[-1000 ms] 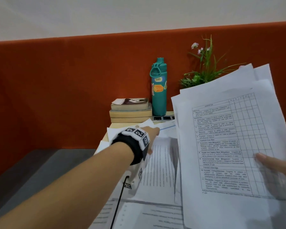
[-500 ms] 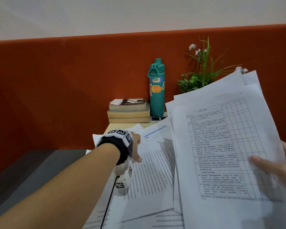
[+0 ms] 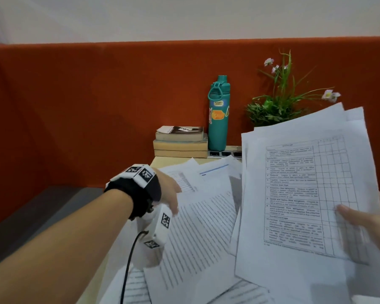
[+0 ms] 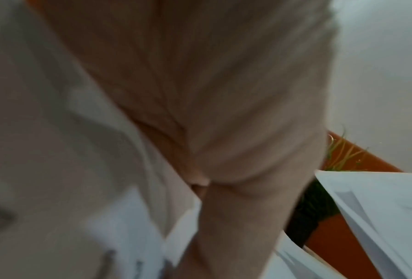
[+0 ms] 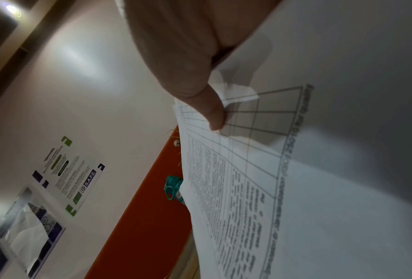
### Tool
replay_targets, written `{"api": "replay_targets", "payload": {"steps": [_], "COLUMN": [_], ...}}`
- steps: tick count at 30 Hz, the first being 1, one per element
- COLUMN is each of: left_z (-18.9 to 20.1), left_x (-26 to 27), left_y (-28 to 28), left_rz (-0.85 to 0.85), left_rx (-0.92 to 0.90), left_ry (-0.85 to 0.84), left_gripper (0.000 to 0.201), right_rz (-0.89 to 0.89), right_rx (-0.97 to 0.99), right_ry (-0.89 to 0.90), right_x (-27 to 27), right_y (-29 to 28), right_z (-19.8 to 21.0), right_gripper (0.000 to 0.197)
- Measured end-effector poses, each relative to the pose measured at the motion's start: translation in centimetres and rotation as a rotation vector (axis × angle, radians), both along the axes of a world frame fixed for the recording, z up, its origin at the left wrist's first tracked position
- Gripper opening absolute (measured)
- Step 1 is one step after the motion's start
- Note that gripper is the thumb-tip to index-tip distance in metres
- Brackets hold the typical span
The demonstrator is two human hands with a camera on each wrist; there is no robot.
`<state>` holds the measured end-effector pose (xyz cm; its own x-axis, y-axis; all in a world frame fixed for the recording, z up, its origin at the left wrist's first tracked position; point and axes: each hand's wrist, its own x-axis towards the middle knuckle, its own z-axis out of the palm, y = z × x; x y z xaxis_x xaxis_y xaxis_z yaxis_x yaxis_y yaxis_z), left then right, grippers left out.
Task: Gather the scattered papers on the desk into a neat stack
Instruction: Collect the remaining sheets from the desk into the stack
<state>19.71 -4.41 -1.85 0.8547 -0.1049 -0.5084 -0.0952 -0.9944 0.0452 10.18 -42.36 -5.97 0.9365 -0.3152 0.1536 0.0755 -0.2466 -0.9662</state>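
Since a second ago, the left hand (image 3: 166, 191) is drawing back from the desk's far end toward frame centre, dragging a text-covered sheet (image 3: 198, 233) with it; its fingers are curling onto the page, though the wrist view is too blurred to show the grip clearly. At right of the frame, the right hand (image 3: 369, 229) is pinching a raised sheaf of papers (image 3: 305, 194), thumb (image 5: 212, 111) pressing on the gridded top page. Loose pages (image 3: 213, 172) are overlapping across the desk (image 3: 162, 161) from centre to the lower edge; their number cannot be counted. Standing in the way at upper centre are three stacked books (image 3: 180, 142), one teal water bottle (image 3: 217, 115) just beside them, a power strip (image 3: 225, 153) and one flowering potted plant (image 3: 281, 102), partly hidden by the sheaf. An orange partition (image 3: 97, 106) is closing off the far edge, while open room is lying off the desk's left edge, at lower left.
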Motion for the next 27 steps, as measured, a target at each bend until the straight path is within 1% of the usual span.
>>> {"api": "replay_targets", "payload": {"steps": [1, 2, 4, 5, 6, 7, 8, 11, 13, 18, 21, 24, 26, 27], "left_z": [-0.3, -0.5, -0.5, -0.6, -0.9, -1.0, -1.2, -1.5, -0.9, 1.3, 2.4, 4.3, 6.0, 7.0], "left_x": [-0.3, -0.7, -1.9, -2.3, -2.6, -3.2, -3.6, -4.1, -4.6, -5.9, -6.3, -6.4, -6.5, -6.6], "left_y": [0.3, 0.7, 1.1, 1.5, 1.9, 2.2, 2.5, 3.3, 3.7, 4.9, 6.3, 7.6, 8.7, 9.2], "left_rz": [0.022, 0.060, 0.161, 0.209, 0.254, 0.301, 0.339, 0.421, 0.476, 0.599, 0.622, 0.627, 0.644, 0.647], "left_rx": [-0.062, -0.155, -0.334, -0.416, -0.489, -0.550, -0.589, -0.667, -0.789, -1.096, -1.155, -1.203, -1.232, -1.252], "left_ry": [0.007, -0.024, -0.161, -0.221, -0.267, -0.302, -0.334, -0.414, -0.478, -0.638, -0.707, -0.865, -0.990, -1.024], "left_gripper": [0.056, 0.051, 0.036, 0.028, 0.025, 0.019, 0.014, 0.009, 0.009, 0.020, 0.023, 0.029, 0.031, 0.031], "right_rz": [0.003, 0.019, -0.018, -0.032, -0.021, -0.048, -0.056, -0.081, -0.082, -0.110, -0.140, -0.183, -0.191, -0.177], "right_rx": [0.018, 0.024, -0.006, 0.010, 0.028, 0.031, 0.039, 0.074, 0.074, 0.049, 0.070, 0.095, 0.097, 0.096], "right_ry": [0.036, 0.045, 0.052, 0.044, 0.034, 0.028, 0.026, 0.006, -0.013, -0.043, -0.021, -0.020, -0.021, -0.013], "right_x": [0.1, 0.3, 0.3, 0.3, 0.1, 0.1, 0.3, 0.3, 0.3, 0.1, -0.1, -0.1, 0.4, 0.3], "right_y": [0.5, 0.5, 1.2, 1.5, 1.8, 1.9, 1.9, 2.0, 1.9, 1.1, 0.8, -0.1, -1.0, -0.9], "right_z": [0.4, 0.4, 0.8, 1.1, 1.3, 1.3, 1.3, 1.3, 1.2, 0.9, 1.3, 1.0, 0.3, 0.5], "right_gripper": [0.027, 0.030, 0.030, 0.030, 0.031, 0.032, 0.033, 0.040, 0.040, 0.036, 0.030, 0.016, 0.017, 0.021]}}
